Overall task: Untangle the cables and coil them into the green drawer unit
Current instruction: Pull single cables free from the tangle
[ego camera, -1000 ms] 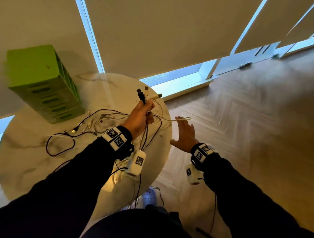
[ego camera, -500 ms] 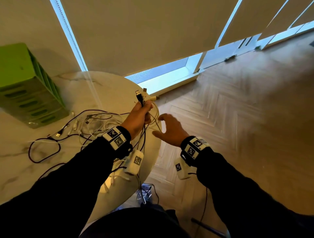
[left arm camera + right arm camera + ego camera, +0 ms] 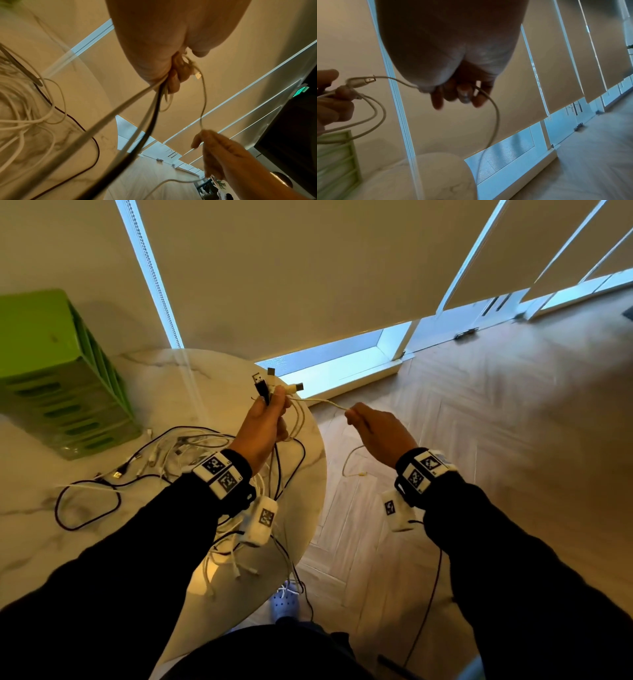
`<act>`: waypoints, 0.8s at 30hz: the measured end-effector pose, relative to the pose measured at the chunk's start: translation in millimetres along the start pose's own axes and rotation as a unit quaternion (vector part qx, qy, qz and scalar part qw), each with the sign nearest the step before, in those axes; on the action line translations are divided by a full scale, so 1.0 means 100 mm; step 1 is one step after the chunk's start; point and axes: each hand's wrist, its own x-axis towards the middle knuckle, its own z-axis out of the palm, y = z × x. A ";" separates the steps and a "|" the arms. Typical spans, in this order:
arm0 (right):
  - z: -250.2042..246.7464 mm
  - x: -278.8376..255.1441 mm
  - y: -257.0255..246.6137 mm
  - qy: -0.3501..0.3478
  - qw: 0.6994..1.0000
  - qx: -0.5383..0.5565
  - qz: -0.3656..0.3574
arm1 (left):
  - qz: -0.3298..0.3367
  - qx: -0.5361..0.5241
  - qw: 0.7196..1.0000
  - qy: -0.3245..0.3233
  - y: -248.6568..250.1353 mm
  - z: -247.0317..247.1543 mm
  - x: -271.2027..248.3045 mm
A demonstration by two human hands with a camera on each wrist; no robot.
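Observation:
My left hand (image 3: pixel 265 419) is raised over the table's right edge and grips a bundle of cable ends (image 3: pixel 270 385), black and white plugs sticking up from the fist. From that fist a thin white cable (image 3: pixel 322 402) runs right to my right hand (image 3: pixel 376 429), which pinches it; its tail (image 3: pixel 352 467) hangs below over the floor. More black and white cables (image 3: pixel 164 453) lie tangled on the round marble table (image 3: pixel 102 542). The green drawer unit (image 3: pixel 58 381) stands at the table's far left, drawers closed.
Closed roller blinds (image 3: pixel 308 268) hang behind the table with a bright strip of window below. Herringbone wood floor (image 3: pixel 479 440) stretches to the right. Several cables dangle off the table's near edge toward a blue shoe (image 3: pixel 286 602).
My right hand, open beside the table a second ago, has come up and taken hold of the thin white cable. The left hand keeps its grip on the bundle.

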 end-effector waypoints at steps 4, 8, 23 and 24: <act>0.17 -0.06 0.24 -0.222 0.951 -0.203 0.069 | -0.027 -0.062 0.998 0.015 -0.02 -0.03 0.01; 0.49 -0.27 0.39 -0.365 0.888 -0.162 0.229 | -0.037 -0.118 0.992 -0.001 -0.07 -0.08 0.00; 0.66 -0.17 -0.51 -0.197 0.962 0.188 -0.009 | -0.001 -0.009 0.997 0.072 -0.20 -0.22 0.17; 0.61 -0.18 -0.46 -0.174 0.965 0.194 -0.001 | 0.001 0.004 0.997 0.081 -0.20 -0.25 0.18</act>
